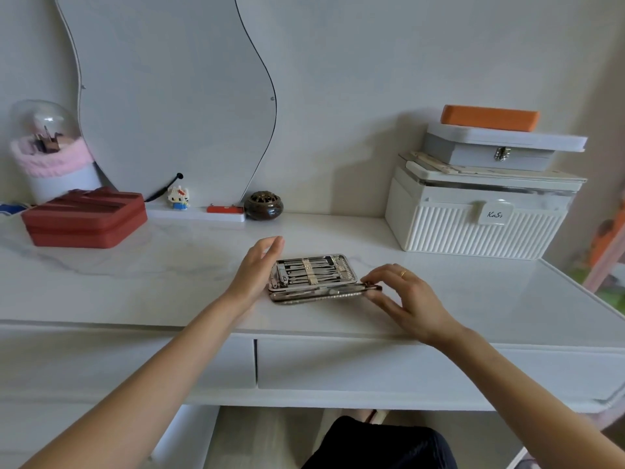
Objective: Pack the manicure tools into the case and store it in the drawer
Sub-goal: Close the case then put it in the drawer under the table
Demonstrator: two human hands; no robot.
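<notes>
The open case (313, 277) is lying on the counter (439, 299), shiny, hard and likely slippery. The left hand (257, 269) is resting flat beside it; the right hand (402, 292) is pinching its near flap, a good edge to hold.

Desktop (169, 286) open L; white box (473, 218) blocks R.
</notes>
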